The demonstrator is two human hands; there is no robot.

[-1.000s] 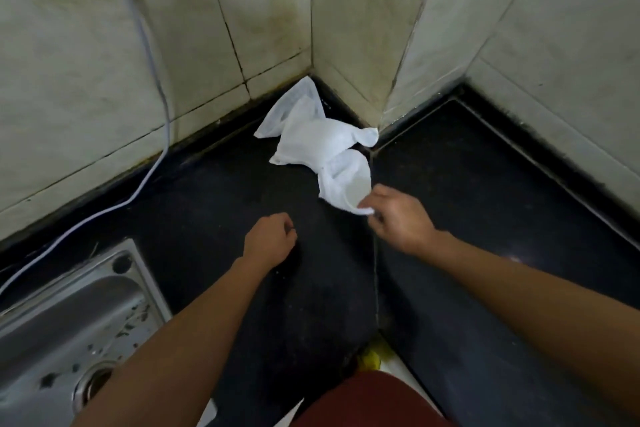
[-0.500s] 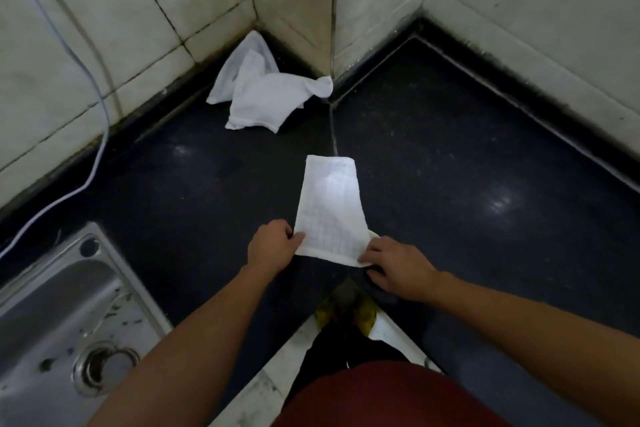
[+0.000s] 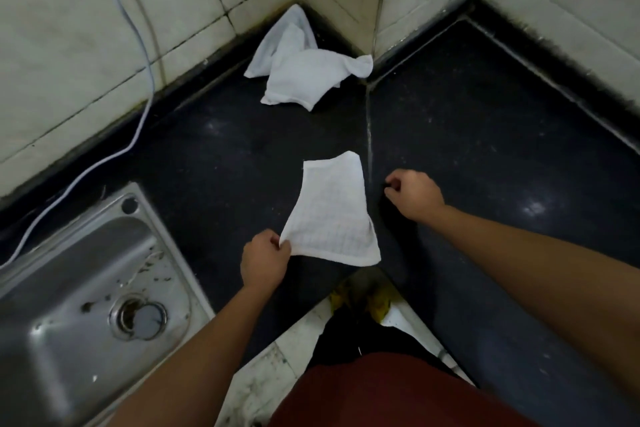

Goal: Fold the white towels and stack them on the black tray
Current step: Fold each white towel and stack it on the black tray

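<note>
Kitchen corner, black desk (image 3: 485, 149): left hand (image 3: 265, 262) pinches near corner of white towel (image 3: 332, 218) lying by front edge; right hand (image 3: 414, 194) curled, empty, just beside it. Fold apparently beginning; next, right hand needs free near corner. More crumpled towels (image 3: 301, 69) wait against wall. No black tray in view. No legible writing.

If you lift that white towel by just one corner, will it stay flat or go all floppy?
Probably floppy: the towel curves where the left hand pinches its corner. It looks thin, so likely light. The crumpled towels by the wall suggest this cloth slumps rather than holding shape.
</note>
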